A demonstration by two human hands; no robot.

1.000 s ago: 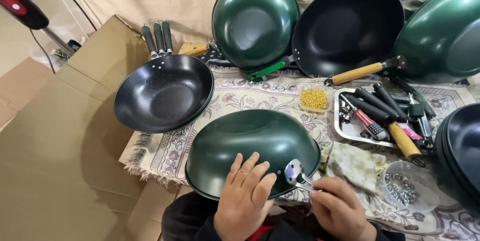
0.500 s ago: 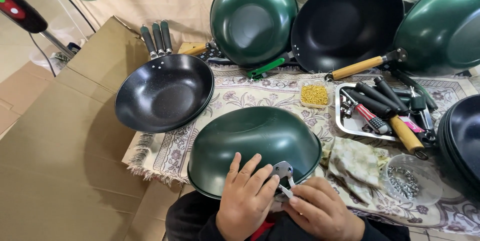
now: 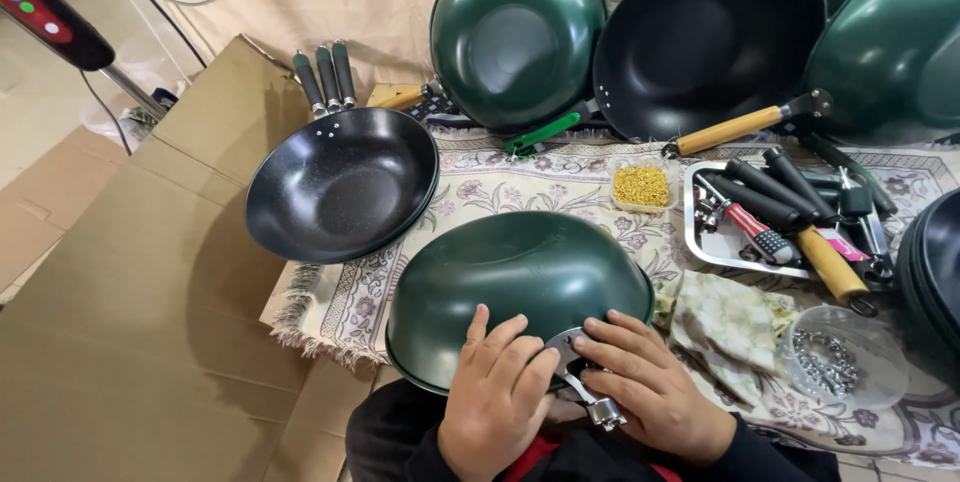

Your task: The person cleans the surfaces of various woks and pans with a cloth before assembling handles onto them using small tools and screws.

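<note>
**Green wok, upturned, with metal handle bracket at near rim**

Left hand (image 3: pixel 497 397): fingers spread flat on the wok's near wall, pinning one end of the metal bracket (image 3: pixel 580 382). Right hand (image 3: pixel 650 392): fingers closed around the bracket, pressing it to the rim. Green wok (image 3: pixel 515 282): dome up, at the near edge of the patterned cloth (image 3: pixel 470 182). Stack of black woks (image 3: pixel 340 187): just left, open side up. Metal tray (image 3: pixel 715 247): to the right, holding handles and tools. Small tub of yellow pieces (image 3: pixel 641 185): beyond the wok. Clear bowl of metal parts (image 3: pixel 835 360): near right.

right hand (image 3: pixel 655 397) closer, metal bracket (image 3: pixel 578 374) — now covered
</note>
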